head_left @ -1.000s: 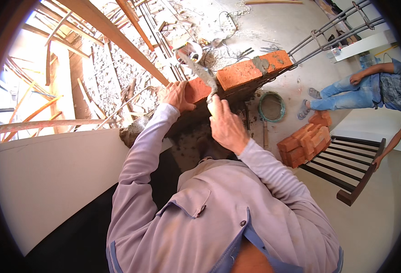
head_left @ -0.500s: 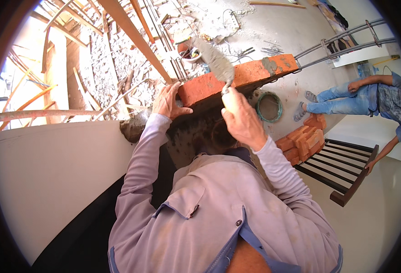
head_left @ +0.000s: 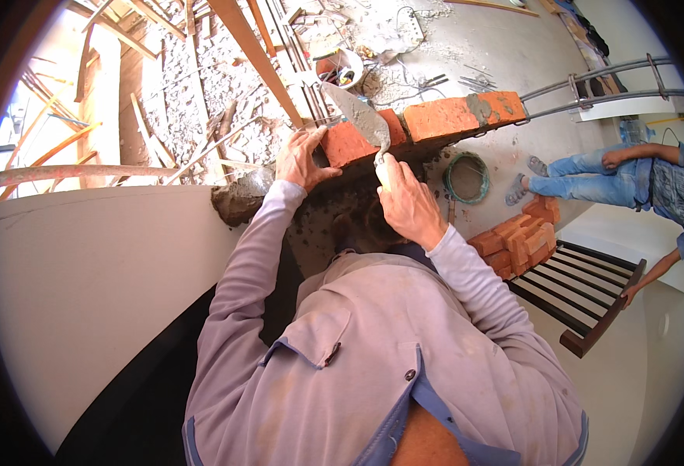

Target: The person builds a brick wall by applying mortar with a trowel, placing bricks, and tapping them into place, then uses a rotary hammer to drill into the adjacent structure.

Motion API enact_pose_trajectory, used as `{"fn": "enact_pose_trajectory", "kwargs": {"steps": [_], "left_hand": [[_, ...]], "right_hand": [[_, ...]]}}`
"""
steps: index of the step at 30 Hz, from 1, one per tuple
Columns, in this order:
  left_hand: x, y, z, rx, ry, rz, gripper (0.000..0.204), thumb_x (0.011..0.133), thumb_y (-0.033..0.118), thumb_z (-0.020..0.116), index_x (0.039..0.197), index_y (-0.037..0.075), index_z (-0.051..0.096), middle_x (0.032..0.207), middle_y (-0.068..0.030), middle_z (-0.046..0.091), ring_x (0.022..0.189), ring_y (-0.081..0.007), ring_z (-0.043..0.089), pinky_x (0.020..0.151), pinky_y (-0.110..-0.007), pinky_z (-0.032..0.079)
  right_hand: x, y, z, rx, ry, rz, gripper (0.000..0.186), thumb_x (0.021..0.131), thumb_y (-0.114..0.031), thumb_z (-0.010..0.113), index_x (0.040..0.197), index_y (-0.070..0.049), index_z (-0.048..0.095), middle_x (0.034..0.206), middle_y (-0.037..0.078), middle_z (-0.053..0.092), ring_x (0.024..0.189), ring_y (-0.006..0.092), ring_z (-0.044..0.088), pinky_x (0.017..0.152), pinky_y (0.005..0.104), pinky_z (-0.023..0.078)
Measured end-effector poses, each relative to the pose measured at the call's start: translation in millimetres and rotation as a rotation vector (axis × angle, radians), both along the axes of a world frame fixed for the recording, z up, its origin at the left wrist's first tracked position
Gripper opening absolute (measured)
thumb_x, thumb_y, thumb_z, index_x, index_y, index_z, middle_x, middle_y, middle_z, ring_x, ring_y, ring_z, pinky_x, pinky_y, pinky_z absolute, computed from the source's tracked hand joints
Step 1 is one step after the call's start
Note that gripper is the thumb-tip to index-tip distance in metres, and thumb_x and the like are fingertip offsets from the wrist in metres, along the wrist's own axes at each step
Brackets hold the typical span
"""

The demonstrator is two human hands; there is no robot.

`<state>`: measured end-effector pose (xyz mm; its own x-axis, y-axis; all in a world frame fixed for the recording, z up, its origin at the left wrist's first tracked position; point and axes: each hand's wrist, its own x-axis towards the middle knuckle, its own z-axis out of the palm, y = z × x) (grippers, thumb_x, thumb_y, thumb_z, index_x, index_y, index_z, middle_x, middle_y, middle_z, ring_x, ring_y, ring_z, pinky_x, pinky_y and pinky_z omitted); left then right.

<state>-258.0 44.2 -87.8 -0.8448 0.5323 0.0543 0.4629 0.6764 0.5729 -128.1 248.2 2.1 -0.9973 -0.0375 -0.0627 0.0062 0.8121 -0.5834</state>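
The left hand (head_left: pixel 301 158) presses open-fingered on a brick (head_left: pixel 351 140); the right hand (head_left: pixel 409 206) grips a trowel (head_left: pixel 359 116). Uneven pressure could tip the brick off its wet mortar.

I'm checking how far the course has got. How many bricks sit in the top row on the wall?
2. One brick lies under the left hand, behind the trowel held by the right hand; the second brick adjoins it on the right. Lower courses are hidden.
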Motion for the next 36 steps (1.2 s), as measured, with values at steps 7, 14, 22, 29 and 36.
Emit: {"fn": "enact_pose_trajectory", "kwargs": {"steps": [7, 14, 22, 29, 36], "left_hand": [[4.5, -3.0, -6.8, 0.066, -0.008, 0.031, 0.091, 0.052, 0.033, 0.089, 0.131, 0.005, 0.052, 0.117, -0.014, 0.063, 0.115, -0.0321, 0.053, 0.101, -0.038, 0.042], [4.0, 0.1, -2.9, 0.055, -0.069, 0.044, 0.09, 0.054, 0.032, 0.089, 0.132, 0.007, 0.052, 0.121, -0.0133, 0.061, 0.12, -0.0328, 0.05, 0.103, -0.039, 0.041], [3.9, 2.8, 3.9, 0.043, -0.035, 0.08, 0.088, 0.054, 0.031, 0.088, 0.131, 0.007, 0.052, 0.121, -0.0115, 0.06, 0.117, -0.0293, 0.05, 0.102, -0.037, 0.04], [10.3, 1.7, 2.8, 0.041, 0.009, 0.045, 0.088, 0.054, 0.029, 0.087, 0.131, 0.008, 0.051, 0.117, -0.0123, 0.061, 0.115, -0.0289, 0.052, 0.106, -0.04, 0.037], [4.2, 2.1, 0.6, 0.026, 0.067, 0.046, 0.091, 0.055, 0.032, 0.087, 0.134, 0.009, 0.048, 0.121, -0.0105, 0.06, 0.118, -0.0286, 0.051, 0.112, -0.051, 0.027]], "right_hand": [[3.8, -12.6, 13.6, 0.047, -0.074, 0.007, 0.052, 0.087, -0.011, 0.056, 0.132, 0.001, 0.033, 0.104, 0.025, 0.052, 0.076, 0.0454, 0.062, 0.066, 0.0524, 0.052], [-1.4, -9.5, 8.5, 0.09, -0.2, 0.023, 0.055, 0.086, -0.012, 0.056, 0.134, 0.001, 0.032, 0.106, 0.025, 0.052, 0.08, 0.046, 0.06, 0.066, 0.0524, 0.051], [-0.7, -1.9, 16.0, 0.046, -0.089, 0.021, 0.052, 0.087, -0.012, 0.056, 0.131, 0.003, 0.033, 0.104, 0.026, 0.053, 0.076, 0.0436, 0.063, 0.066, 0.0501, 0.053], [4.7, 8.8, 9.0, 0.085, -0.088, 0.03, 0.056, 0.087, -0.011, 0.056, 0.134, 0.004, 0.03, 0.105, 0.026, 0.053, 0.083, 0.0438, 0.061, 0.068, 0.0495, 0.052], [-2.2, 6.9, 27.1, 0.126, -0.241, 0.051, 0.053, 0.087, -0.012, 0.056, 0.132, 0.004, 0.032, 0.103, 0.027, 0.053, 0.078, 0.0454, 0.061, 0.067, 0.0507, 0.052]]}}
